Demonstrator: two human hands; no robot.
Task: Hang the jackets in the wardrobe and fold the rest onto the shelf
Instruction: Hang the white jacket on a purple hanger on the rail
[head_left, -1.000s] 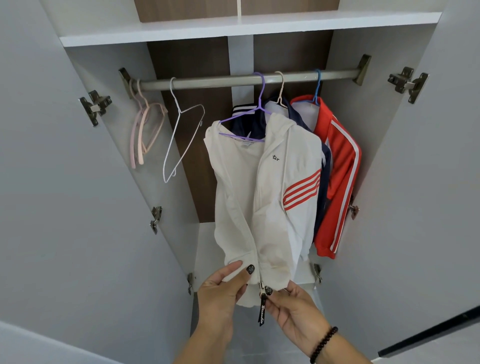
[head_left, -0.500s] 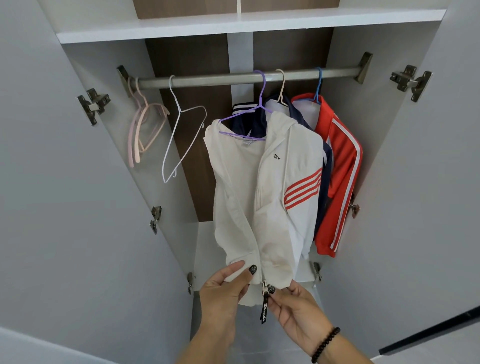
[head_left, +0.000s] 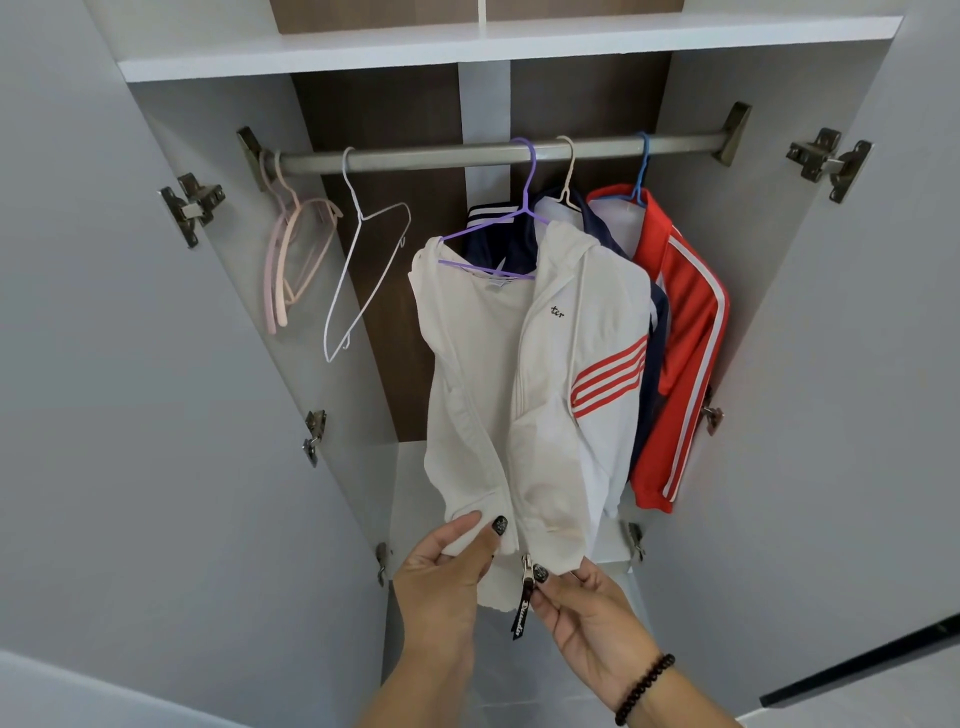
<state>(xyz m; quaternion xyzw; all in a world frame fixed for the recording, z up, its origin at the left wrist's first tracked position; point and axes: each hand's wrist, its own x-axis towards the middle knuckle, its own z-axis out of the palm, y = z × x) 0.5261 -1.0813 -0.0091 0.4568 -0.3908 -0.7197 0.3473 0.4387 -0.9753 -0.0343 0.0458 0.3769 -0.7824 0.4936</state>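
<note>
Pinching the zipper (head_left: 527, 569), right hand (head_left: 587, 618) meets left hand (head_left: 441, 577) gripping white jacket (head_left: 519, 389) hem.

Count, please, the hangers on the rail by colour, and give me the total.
Pink hangers: 2, empty
White hanger: 1, empty
Purple hanger: 1, holds the white jacket
Cream hanger: 1, holds the navy jacket
Blue hanger: 1, holds the red jacket
Total: 6 hangers on the rail
</note>
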